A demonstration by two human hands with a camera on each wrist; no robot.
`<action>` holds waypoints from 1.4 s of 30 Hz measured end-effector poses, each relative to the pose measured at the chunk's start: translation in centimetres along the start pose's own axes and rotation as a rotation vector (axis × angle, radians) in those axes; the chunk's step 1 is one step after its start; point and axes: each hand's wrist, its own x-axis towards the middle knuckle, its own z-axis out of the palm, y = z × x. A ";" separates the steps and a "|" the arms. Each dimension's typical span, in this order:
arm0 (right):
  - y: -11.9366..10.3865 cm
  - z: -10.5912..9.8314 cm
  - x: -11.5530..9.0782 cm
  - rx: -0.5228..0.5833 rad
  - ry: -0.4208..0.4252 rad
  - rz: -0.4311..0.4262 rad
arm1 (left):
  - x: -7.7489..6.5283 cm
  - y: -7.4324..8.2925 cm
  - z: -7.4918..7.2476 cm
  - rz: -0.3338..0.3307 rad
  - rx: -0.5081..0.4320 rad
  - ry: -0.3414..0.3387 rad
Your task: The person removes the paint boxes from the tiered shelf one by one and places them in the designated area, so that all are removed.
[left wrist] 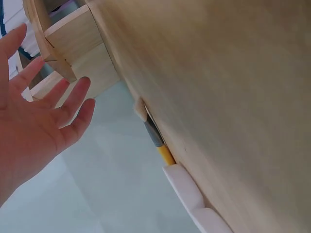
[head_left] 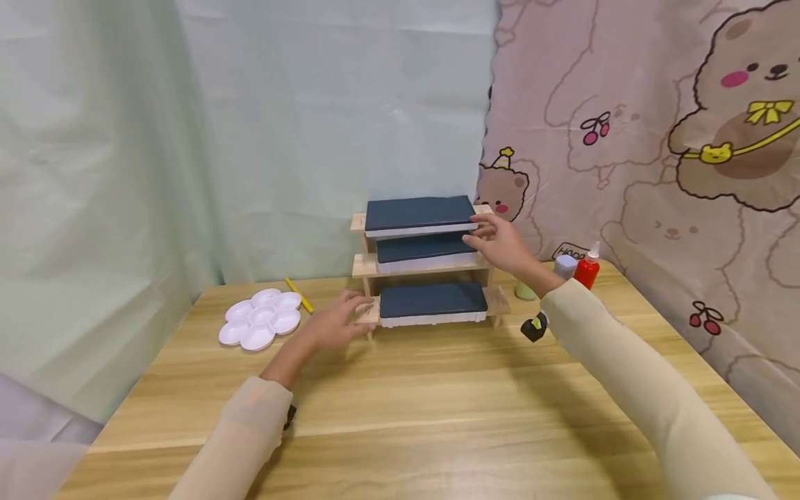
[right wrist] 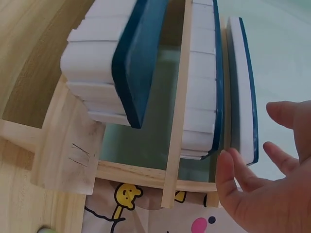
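Observation:
A three-tier wooden shelf point(head_left: 367, 265) carries three white boxes with dark blue lids: a top box point(head_left: 419, 213), a middle box point(head_left: 425, 258) and a bottom box point(head_left: 432, 302). My right hand point(head_left: 503, 243) is at the right end of the top box, its spread fingertips overlapping that corner. In the right wrist view, the thumb stands apart from the top box point(right wrist: 245, 92), and the fingers point(right wrist: 228, 177) lie close to its end. Beside the left end of the lowest tier is my left hand point(head_left: 334, 323), fingers loosely spread and holding nothing.
To the left on the wooden table point(head_left: 400, 403) lie a white flower-shaped palette point(head_left: 260, 317) and a yellow-handled paintbrush point(head_left: 300, 295). Right of the shelf stand a red squeeze bottle point(head_left: 586, 272), a blue-topped container point(head_left: 565, 265) and a small green item point(head_left: 525, 291). Curtains hang behind.

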 end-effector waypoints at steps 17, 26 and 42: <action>0.8 -0.2 2.3 0.110 -0.067 0.071 | 1.6 -1.4 0.1 -0.008 -0.112 -0.078; 1.1 0.5 3.1 0.191 0.039 0.078 | 1.8 -1.7 -0.1 -0.010 -0.170 -0.039; 1.6 0.4 3.2 0.252 0.138 0.077 | 2.1 -1.0 -0.4 -0.086 -0.202 -0.014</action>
